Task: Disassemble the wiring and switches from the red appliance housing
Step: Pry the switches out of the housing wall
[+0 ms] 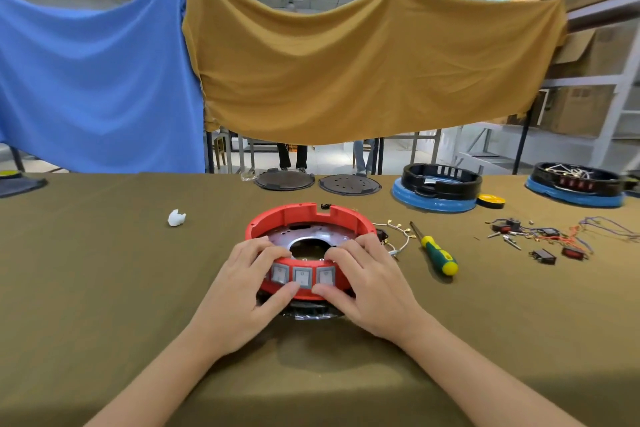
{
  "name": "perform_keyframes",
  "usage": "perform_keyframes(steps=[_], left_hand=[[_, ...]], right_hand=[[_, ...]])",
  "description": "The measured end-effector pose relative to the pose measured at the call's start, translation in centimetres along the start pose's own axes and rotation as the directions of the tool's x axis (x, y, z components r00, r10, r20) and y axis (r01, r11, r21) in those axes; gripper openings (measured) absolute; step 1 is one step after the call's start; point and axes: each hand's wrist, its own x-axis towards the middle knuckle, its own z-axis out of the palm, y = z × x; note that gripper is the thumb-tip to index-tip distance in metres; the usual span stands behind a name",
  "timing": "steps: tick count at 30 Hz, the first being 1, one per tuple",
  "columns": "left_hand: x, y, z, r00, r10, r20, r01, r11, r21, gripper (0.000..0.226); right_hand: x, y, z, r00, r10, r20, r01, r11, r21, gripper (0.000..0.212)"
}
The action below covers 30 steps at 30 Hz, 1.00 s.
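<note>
Red appliance housing [304, 218] at frame centre is gripped by left hand [247, 282] and right hand [369, 284], thumbs pressed below three rocker switches [302, 277].

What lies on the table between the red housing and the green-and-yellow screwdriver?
In the head view, a loose white wire harness with small brass terminals lies on the cloth between the red housing and the screwdriver, beside the right hand.

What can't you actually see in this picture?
- Head view: both hands, left hand and right hand, cover parts of the red housing, hiding any wiring behind the three switches.
- Switch markings: too small.
- Loose parts far right: blurred.
</note>
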Motion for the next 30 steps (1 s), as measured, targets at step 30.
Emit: perform_keyframes(steps=[30], left_hand=[[0.8, 1.8, 0.0, 0.999, 0.043, -0.012, -0.041, 0.988, 0.146, 0.044]], right_hand=[[-0.1, 0.0, -0.1, 0.983, -0.07, -0.171, 0.066, 0.997, -0.031, 0.039]])
